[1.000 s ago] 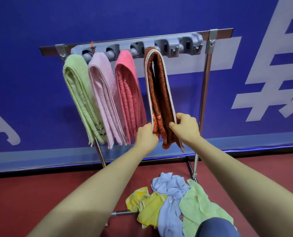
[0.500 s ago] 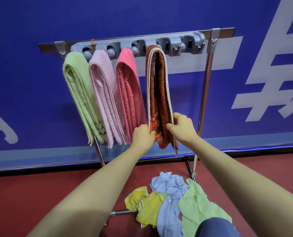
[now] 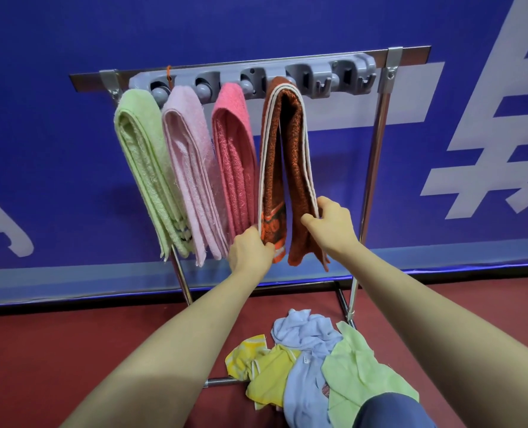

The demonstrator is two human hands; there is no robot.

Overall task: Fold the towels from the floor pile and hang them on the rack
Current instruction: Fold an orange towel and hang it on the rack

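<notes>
A folded brown towel with a cream edge (image 3: 293, 156) hangs over the grey hook bar (image 3: 306, 76) of the metal rack (image 3: 377, 156). My left hand (image 3: 249, 252) pinches the lower end of its left half. My right hand (image 3: 330, 225) grips the cream edge of its right half, a little higher. To the left hang a green towel (image 3: 142, 159), a pale pink towel (image 3: 188, 162) and a deep pink towel (image 3: 235, 156). The floor pile (image 3: 315, 362) of yellow, light blue and green towels lies below my arms.
A blue banner wall with white lettering (image 3: 488, 125) stands right behind the rack. The floor (image 3: 71, 350) is dark red. The rack's base bar (image 3: 219, 382) runs under the pile. A dark blue knee (image 3: 389, 412) shows at the bottom edge. Two hooks to the brown towel's right are bare.
Both hands have drawn apart while holding the brown towel, so its two hanging halves now spread. The right hand sits higher on the towel's right edge than before.
</notes>
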